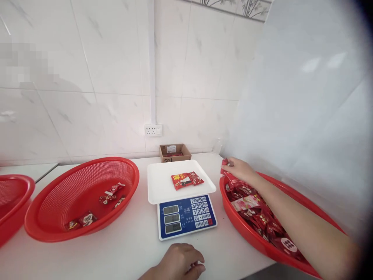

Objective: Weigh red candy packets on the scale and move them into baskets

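Note:
My right hand (239, 169) is closed on a small red packet (229, 175), held over the far left rim of the right red basket (237, 221). Many red packets (262, 217) fill that basket, with a pink patterned one (245, 203) among them. My left hand (182, 262) rests at the table's near side, just in front of the scale (186, 217). Its fingers are loosely curled, thumb apart, and nothing shows in them. On the scale's white tray (160, 182) lie red packets, one with yellow print (181, 181) overlapping a darker one (196, 178).
To the left stands a red basket (128, 175) with several packets on its bottom. Another red basket (17, 179) is cut off at the left edge. Behind the scale, a cardboard box (176, 157) sits against the tiled wall, below a socket (153, 130). White sheeting (291, 97) hangs at the right.

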{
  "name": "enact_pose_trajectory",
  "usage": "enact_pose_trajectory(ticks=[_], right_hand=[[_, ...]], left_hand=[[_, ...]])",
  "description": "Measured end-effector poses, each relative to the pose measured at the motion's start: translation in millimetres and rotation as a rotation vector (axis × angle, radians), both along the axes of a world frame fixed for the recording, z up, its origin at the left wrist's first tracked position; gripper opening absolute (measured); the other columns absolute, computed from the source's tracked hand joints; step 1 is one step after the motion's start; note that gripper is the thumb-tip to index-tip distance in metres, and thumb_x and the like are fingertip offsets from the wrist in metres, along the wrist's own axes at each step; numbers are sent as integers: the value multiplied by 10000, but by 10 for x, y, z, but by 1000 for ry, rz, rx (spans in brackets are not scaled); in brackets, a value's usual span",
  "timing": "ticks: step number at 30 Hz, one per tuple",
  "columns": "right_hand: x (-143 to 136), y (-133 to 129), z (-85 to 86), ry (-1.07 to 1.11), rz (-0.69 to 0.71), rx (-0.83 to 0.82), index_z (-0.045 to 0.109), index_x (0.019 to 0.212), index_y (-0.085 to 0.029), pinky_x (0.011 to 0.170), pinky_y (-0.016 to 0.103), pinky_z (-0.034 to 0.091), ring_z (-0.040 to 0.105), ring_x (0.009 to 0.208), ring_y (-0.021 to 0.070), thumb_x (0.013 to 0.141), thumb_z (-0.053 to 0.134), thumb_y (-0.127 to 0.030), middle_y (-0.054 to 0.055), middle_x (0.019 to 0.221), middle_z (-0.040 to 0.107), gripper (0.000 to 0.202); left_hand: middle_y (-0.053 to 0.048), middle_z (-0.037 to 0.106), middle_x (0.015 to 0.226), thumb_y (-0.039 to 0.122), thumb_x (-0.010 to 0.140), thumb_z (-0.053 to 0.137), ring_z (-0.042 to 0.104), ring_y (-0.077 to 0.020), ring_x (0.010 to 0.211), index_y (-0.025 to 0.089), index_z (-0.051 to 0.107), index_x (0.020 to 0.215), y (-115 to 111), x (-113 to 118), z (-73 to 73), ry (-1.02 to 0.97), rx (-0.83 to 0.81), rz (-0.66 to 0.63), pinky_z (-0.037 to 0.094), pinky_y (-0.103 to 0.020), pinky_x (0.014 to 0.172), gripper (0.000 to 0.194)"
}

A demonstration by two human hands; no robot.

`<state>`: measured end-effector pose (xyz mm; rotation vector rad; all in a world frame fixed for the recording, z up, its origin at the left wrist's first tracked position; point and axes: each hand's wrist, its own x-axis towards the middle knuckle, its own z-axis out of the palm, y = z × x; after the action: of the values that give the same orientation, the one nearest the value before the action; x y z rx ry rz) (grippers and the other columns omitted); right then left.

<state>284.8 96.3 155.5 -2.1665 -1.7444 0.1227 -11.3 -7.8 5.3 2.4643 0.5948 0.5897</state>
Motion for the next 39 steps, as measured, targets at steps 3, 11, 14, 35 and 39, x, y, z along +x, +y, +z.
enact_pose_trajectory(ticks=[3,11,14,35,39], right_hand=[[-490,-69,62,-102,264,4,592,946,-259,627,238,380,604,786,180,761,504,-312,15,916,670,212],[-1102,48,-251,-278,422,-187,539,1122,-281,631,290,385,593,903,256,751,514,-357,54,1044,644,380],[-1124,165,-275,-261,394,-220,586,1077,-255,627,308,398,600,882,277,756,515,-361,85,998,662,346],[-1040,443,-283,216,152,-151,286,1341,-111,833,282,425,520,1104,202,881,334,-407,178,1313,451,549],[-1021,369,-344,96,249,-210,463,1228,-123,875,294,380,485,1130,239,836,447,-372,153,1251,516,466]], left_hand=[[-31,683,815,250,818,500,638,-167,715,208,631,915,-7,-11,-3,5,16,-11,485,-212,645,169],[-43,678,770,214,786,505,634,-165,662,184,638,895,58,-24,-40,-20,34,17,485,-206,603,175],[-44,682,780,227,792,506,639,-166,677,188,641,907,51,-14,-39,-21,43,-3,485,-202,613,181],[-39,686,798,256,807,524,645,-170,684,205,644,947,43,-33,-36,3,67,4,488,-207,618,191],[-33,684,797,285,824,506,645,-166,688,219,641,956,39,-28,-51,1,73,-12,486,-204,624,201]])
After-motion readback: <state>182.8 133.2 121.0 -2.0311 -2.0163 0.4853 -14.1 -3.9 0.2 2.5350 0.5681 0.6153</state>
